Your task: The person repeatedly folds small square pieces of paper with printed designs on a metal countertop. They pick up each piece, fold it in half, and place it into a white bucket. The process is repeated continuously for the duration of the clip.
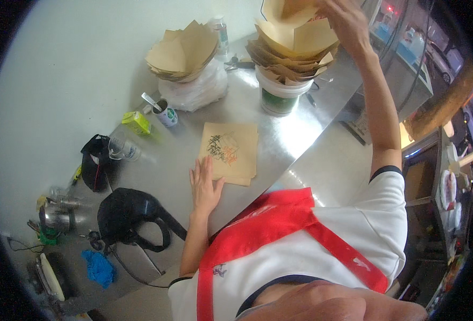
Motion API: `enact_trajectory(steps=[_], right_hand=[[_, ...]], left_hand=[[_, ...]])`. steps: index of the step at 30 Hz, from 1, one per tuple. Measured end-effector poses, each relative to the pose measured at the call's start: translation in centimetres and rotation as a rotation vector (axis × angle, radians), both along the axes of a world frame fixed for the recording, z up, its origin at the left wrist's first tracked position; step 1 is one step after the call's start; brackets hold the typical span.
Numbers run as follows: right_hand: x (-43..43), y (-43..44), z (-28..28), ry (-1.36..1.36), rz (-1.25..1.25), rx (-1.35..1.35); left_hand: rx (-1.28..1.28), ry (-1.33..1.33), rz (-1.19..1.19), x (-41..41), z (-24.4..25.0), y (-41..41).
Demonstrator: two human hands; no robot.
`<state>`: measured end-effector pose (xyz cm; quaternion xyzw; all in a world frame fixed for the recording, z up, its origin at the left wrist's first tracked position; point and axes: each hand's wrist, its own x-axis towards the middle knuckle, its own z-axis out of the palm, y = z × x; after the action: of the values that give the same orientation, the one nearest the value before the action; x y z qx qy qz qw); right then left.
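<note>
Flat printed brown paper sheets lie in a small pile on the steel table, and the fingers of my left hand rest on their near left edge. At the top of the view my right hand is raised at an opened brown paper piece, which looks held at its rim; the fingertips are partly cut off. Below it, a stack of opened paper liners sits in a white plastic bucket with a green label. Another stack of opened paper liners rests on a plastic-wrapped bundle.
Along the wall side stand a metal cup with a spoon, a green carton, a clear plastic cup and a clear bottle. A black cap, a black bag and a blue crumpled cloth lie at the left.
</note>
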<state>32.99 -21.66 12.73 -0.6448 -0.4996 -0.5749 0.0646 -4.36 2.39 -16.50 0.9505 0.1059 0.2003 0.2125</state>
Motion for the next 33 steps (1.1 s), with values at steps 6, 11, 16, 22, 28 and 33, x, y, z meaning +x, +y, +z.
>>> enact_trajectory(steps=[6,11,16,22,28,33], right_hand=[[1.6,-0.3,-2.9,1.027,-0.291,-0.569],[5.9,0.3,-1.3,1.374,0.055,-0.422],[9.2,5.5,-4.1,1.298,-0.293,-0.71],[11.6,7.9,-17.4,1.509,-0.435,-0.658],[9.2,9.5,-14.9,1.339,-0.329,-0.75],[0.1,11.5,-8.2,0.799,0.344,-0.223]], left_hand=[[0.026,0.009,-0.005,-0.1,0.0,0.1],[0.046,0.04,-0.004,-0.1,0.1,-0.1],[0.038,0.095,0.022,-0.3,-0.5,0.2],[0.038,0.066,-0.011,0.0,-0.1,0.6],[0.043,0.094,-0.011,-0.1,0.0,0.4],[0.036,0.091,0.034,-0.5,-0.3,0.1]])
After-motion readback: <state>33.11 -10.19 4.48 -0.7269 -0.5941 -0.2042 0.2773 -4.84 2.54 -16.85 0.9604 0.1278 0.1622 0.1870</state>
